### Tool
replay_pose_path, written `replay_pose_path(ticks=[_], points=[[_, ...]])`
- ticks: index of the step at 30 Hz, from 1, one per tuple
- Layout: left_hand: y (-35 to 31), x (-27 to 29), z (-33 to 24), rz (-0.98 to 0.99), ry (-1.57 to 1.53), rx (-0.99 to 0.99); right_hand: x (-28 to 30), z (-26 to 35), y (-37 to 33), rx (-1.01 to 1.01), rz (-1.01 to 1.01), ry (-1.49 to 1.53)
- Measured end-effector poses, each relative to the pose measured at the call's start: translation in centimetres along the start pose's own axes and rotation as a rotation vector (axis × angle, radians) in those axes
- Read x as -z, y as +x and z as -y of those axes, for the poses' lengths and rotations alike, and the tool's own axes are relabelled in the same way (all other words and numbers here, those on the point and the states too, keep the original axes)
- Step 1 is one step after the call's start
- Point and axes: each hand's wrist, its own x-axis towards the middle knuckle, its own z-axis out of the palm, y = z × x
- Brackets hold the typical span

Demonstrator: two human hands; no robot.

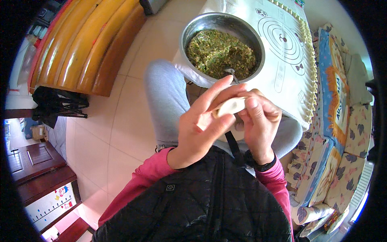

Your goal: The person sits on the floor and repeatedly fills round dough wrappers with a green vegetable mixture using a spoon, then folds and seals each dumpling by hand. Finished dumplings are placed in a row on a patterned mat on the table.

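A pale, folded dumpling (231, 106) is between my two hands, above my lap and just short of the bowl. It lies against the fingers of my left hand (197, 127), with the thumb along its near side. The fingertips of my right hand (260, 123) pinch its right end. Beyond my hands stands a steel bowl (184, 50) with chopped green filling (219, 50) in it. A spoon (229, 71) sticks in the filling at the bowl's near edge, its handle partly hidden behind my fingers.
The bowl stands on a table covered with a white printed mat (278, 60), which has a fringed right edge. A patterned sofa (338, 161) is on the right. Curved wooden furniture (84, 44) stands at the far left, with a black folded item (56, 103) beside it on the tiled floor.
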Motion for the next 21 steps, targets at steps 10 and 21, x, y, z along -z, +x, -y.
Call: replay_pose_path(ticks=[10, 21], points=[[0.5, -0.8, 0.8, 0.035, 0.428, -0.187, -0.4, -0.8, -0.5, -0.131, -0.049, 0.418], [0.2, -1.7, 1.2, -0.097, 0.026, -0.023, -0.2, 0.4, 1.0, 0.232, 0.026, -0.18]])
